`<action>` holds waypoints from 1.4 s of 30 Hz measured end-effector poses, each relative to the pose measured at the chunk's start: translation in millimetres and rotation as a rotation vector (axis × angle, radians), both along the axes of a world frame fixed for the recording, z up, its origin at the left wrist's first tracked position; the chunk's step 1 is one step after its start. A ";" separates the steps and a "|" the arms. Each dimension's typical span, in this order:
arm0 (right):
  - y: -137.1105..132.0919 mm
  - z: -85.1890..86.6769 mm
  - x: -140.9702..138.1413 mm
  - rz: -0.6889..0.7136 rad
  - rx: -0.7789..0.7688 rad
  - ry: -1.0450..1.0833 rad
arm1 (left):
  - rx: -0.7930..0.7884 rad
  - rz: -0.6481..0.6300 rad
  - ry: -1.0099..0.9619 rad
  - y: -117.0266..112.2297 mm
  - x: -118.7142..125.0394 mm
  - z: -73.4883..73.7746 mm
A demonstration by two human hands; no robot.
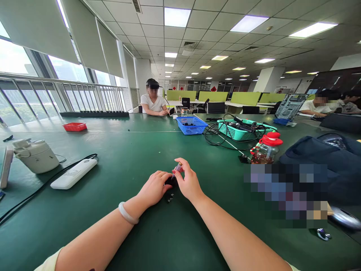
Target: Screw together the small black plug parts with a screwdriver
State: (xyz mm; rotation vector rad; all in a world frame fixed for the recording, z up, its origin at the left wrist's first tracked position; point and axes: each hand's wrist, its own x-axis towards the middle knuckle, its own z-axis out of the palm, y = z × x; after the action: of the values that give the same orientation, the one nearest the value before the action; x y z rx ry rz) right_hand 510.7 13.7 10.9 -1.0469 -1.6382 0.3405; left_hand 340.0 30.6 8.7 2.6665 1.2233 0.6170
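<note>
My right hand (189, 180) pinches a small screwdriver (177, 168) with a see-through purplish handle, thumb and fingertips round its upper part. It stands tilted, its lower end down at a small black part (170, 181) on the green table. My left hand (154, 187) is closed on that black part, steadying it from the left; the fingers cover much of it, so its kind is unclear. Just in front of it lie a few tiny dark and shiny pieces (169, 198), too small to name.
A white power bank (75, 174), black cable and cream bottle (36, 156) lie left. Farther off are a red tray (75, 127), a blue basket (191, 128) and a green basket (239, 132) with cables. A red-lidded jar (266, 148) and dark bag (316, 162) stand right. A person (153, 99) sits opposite.
</note>
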 end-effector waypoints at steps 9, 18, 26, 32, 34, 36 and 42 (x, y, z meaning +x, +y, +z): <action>-9.7 6.6 14.2 -0.051 0.109 0.164 | 0.065 0.039 -0.006 -6.0 -0.2 10.1; -0.4 4.5 29.9 -0.202 -0.009 0.333 | 0.058 0.352 0.254 -10.9 -18.6 16.2; -0.7 7.1 29.2 -0.214 -0.039 0.350 | -0.147 0.249 0.147 -20.5 -6.0 16.0; 3.2 5.7 30.4 -0.229 -0.028 0.368 | -0.280 0.149 0.169 -29.3 7.7 10.0; 4.2 4.7 30.4 -0.235 -0.035 0.373 | -0.226 0.166 0.138 -26.4 10.2 6.7; 5.0 4.1 30.1 -0.230 -0.043 0.370 | -0.177 0.188 0.104 -22.2 13.0 4.0; 7.0 3.6 30.8 -0.210 -0.054 0.355 | -0.132 0.268 0.094 -17.7 22.2 2.3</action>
State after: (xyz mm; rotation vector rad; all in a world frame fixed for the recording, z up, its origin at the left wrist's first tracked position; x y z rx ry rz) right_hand 541.4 20.7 14.5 -1.1170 -1.1979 0.4063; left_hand 362.2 12.9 10.9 2.4689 1.6038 0.4303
